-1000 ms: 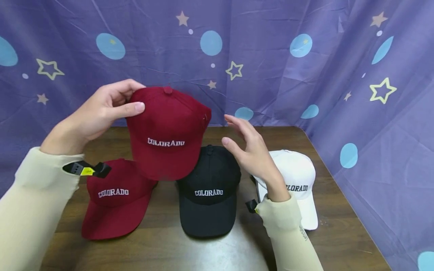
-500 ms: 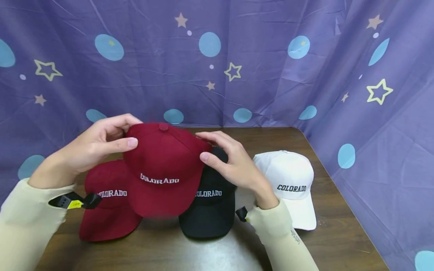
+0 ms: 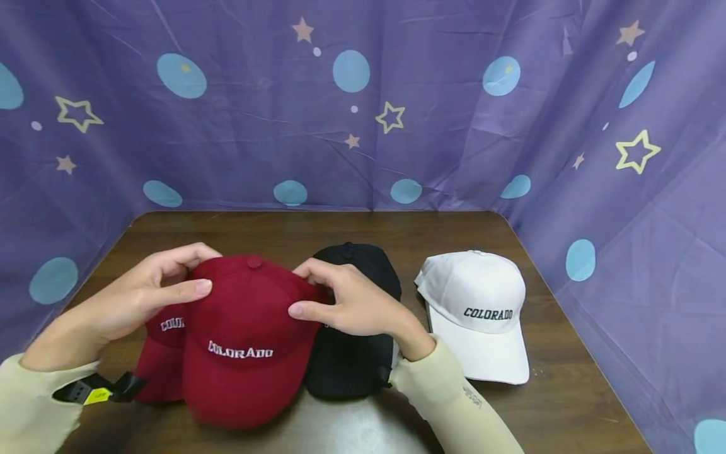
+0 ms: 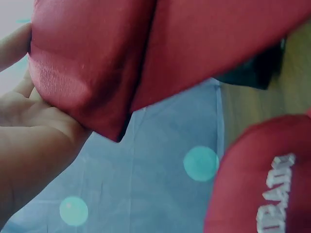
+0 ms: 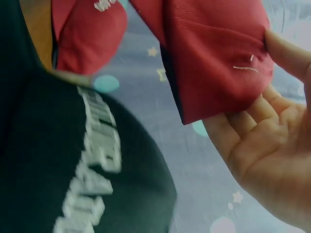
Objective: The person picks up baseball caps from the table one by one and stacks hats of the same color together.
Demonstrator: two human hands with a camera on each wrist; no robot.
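A dark red baseball cap [image 3: 244,315] with white COLORADO lettering is held by both hands, brim toward me. My left hand [image 3: 150,293] grips its crown at the left, thumb in front and fingers behind. On the other side my right hand [image 3: 351,299] pinches the crown's edge the same way. Behind the held cap, a second red cap [image 3: 161,362] is partly hidden at the left. A black cap [image 3: 346,362] sits to the right, partly covered by my right hand. In the right wrist view, the held cap's side [image 5: 218,63] lies between thumb and fingers.
A white cap [image 3: 482,309] with black COLORADO lettering rests on the right part of the brown wooden table [image 3: 573,403]. A purple curtain [image 3: 442,94] with stars and blue spots hangs behind the table and along its sides.
The held red cap has come down and a little left, now lower in front of the other red cap. My right hand, apart from it a second ago, has taken hold of its right side.
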